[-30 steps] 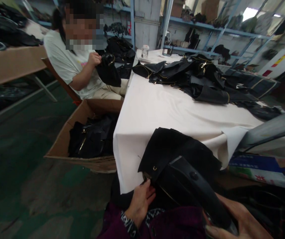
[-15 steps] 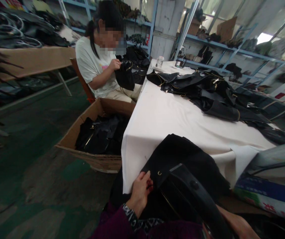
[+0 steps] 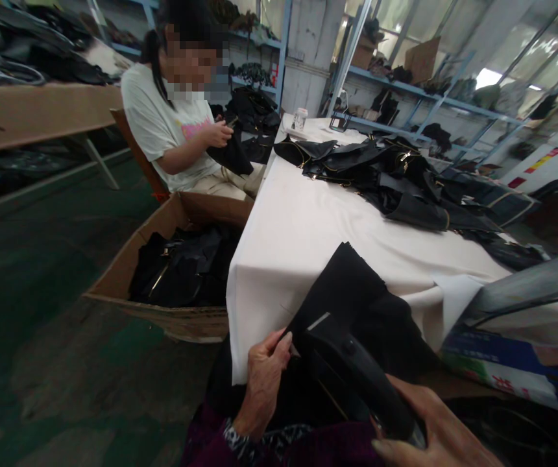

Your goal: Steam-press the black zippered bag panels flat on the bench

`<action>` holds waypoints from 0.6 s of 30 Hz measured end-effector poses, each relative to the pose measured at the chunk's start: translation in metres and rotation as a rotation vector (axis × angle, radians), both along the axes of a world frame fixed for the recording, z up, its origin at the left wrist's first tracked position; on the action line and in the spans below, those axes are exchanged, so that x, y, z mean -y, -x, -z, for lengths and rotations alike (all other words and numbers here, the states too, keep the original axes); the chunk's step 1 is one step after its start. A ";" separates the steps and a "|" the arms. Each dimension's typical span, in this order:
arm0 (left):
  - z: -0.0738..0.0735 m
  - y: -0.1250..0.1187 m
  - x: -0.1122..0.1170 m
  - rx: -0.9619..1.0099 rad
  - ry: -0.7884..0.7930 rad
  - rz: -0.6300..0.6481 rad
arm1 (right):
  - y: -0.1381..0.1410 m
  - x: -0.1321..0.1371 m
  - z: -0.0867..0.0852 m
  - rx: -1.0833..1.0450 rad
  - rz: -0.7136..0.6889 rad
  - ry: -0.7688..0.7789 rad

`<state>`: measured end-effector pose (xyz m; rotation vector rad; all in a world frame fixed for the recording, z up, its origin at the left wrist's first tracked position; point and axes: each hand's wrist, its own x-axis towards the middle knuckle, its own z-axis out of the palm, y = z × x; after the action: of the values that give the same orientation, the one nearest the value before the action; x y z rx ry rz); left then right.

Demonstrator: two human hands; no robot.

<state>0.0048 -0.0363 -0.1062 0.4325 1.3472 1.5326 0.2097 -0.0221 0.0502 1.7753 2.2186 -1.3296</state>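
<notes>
A black fabric piece [image 3: 357, 285] lies over the near corner of the table and hangs toward my lap; a gold zipper line shows faintly low on it. At its left edge, my left hand [image 3: 265, 376] pinches the cloth between thumb and fingers. My right hand [image 3: 435, 421] is wrapped round the handle of a black handheld tool [image 3: 357, 370] with a broad, flat-ended head. The tool's head is over the fabric, close to my left hand. Whether it touches the cloth I cannot tell.
A white-covered table [image 3: 303, 227] bears a heap of black zippered pieces [image 3: 396, 175]. Left of it stands a cardboard box [image 3: 113, 279] holding more black pieces. Beyond the box a seated person [image 3: 167, 123] handles dark cloth. A grey metal bar [image 3: 527, 285] slants in at right.
My left hand now grips the fabric's edge, and the small gold hook-shaped mark is hidden. The tool has shifted toward that hand. The seated person's hands have moved lower. The view has turned slightly right.
</notes>
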 end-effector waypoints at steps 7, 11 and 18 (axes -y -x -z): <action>-0.020 -0.004 0.008 -0.010 -0.049 0.114 | 0.016 -0.005 0.002 -0.086 -0.012 0.034; -0.014 -0.003 0.002 0.049 -0.050 0.097 | 0.011 -0.009 -0.012 -0.104 -0.034 0.047; 0.008 0.003 -0.007 0.153 0.020 -0.002 | -0.033 -0.002 -0.013 -0.024 0.042 -0.098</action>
<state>0.0018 -0.0289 -0.1145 0.2950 1.2437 1.5210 0.2431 -0.0201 0.0632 1.8566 2.3102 -1.2778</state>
